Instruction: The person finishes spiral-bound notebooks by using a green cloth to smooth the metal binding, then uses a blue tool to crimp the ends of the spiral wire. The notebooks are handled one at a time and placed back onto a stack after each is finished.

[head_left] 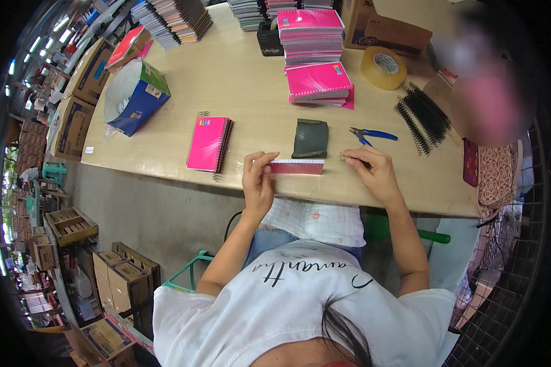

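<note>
My left hand (260, 180) grips the left end of a pink-covered notebook (297, 167), stood on edge with its white page edges upward. To its right, my right hand (372, 173) is closed in a pinch; whatever sits at the fingertips is too small to make out. Just beyond the held notebook lies a dark curved pad (310, 139). Blue-handled pliers (375, 134) rest past my right hand. Left of my left hand lies a pink spiral notebook (207, 144), its wire coil sticking out at both ends.
Black spiral coils (423, 116) lie at the right, near a tape roll (384, 68). Stacked pink notebooks (312, 38) and a tape dispenser (269, 39) stand at the back. A blue-green box (142, 101) is on the left. A patterned pouch (498, 177) sits by the right edge.
</note>
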`<state>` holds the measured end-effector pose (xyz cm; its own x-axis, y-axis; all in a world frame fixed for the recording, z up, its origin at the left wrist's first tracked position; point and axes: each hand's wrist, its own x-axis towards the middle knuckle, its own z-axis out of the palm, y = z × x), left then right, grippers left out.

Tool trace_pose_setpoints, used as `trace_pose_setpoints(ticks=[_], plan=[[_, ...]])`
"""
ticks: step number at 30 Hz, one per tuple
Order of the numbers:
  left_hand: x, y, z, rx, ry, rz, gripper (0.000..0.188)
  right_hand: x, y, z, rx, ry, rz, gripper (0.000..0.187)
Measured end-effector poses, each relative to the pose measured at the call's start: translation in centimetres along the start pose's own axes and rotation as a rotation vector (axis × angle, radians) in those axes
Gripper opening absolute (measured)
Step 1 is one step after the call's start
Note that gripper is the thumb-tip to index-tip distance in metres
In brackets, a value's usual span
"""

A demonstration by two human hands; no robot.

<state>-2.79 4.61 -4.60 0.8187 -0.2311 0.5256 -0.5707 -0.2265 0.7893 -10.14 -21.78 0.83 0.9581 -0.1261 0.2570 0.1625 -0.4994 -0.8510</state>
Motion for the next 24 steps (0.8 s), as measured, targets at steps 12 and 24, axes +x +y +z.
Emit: trace_pose_setpoints(ticks=[12,24], plan=[[0.2,1.0,1.2,0.004,0.066,-0.016,0.026,1.1,-1.6,1.8,0.09,-0.182,-0.045,0.015],[0.2,1.1,1.2,0.056,0.086,-0.012,0.025,1.3,-2.5,1.4,-0.13,-0.273,-0.164,0.025]])
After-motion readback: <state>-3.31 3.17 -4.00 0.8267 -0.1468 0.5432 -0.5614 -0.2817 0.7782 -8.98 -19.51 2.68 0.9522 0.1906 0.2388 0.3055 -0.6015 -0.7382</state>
